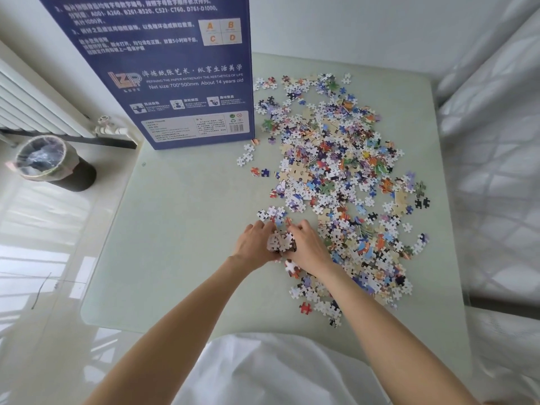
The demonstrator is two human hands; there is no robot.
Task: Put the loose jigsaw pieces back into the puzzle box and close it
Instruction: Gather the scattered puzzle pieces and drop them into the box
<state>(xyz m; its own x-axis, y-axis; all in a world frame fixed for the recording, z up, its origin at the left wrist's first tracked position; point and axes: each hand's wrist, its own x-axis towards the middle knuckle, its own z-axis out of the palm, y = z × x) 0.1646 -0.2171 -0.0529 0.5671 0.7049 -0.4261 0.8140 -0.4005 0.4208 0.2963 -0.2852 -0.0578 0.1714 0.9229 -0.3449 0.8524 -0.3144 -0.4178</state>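
White radiator fins (32, 103) are running along the far left wall, and below them a dark waste bin (55, 163) lined with a clear bag is standing on the glossy floor. Moving right, we are seeing the pale green glass table (163, 229), and at its far left edge the dark blue puzzle box (175, 68) is standing upright with its printed back panel facing us; whether it is open or closed we cannot tell from here. Near the middle of the table we are reaching forward with both bare arms. Our left hand (253, 244) is curling inward, fingers bent, pressing against a small clump of mostly white-backed pieces (280, 242) held between the two hands. Our right hand (306, 244) is cupping the same clump from the other side, fingers half closed around it, so both hands are sharing the hold just above the tabletop. Just beyond the fingertips a few pieces are lying on the glass, and one reddish piece is sitting just below the hands. To the right, the loose jigsaw pieces (336, 176) are spreading in a long scatter from the far edge of the table down toward us, many face down, well apart from the box's base except for a few strays beside it. Farthest right, a quilted white bedcover (496, 171) is lying alongside the table.
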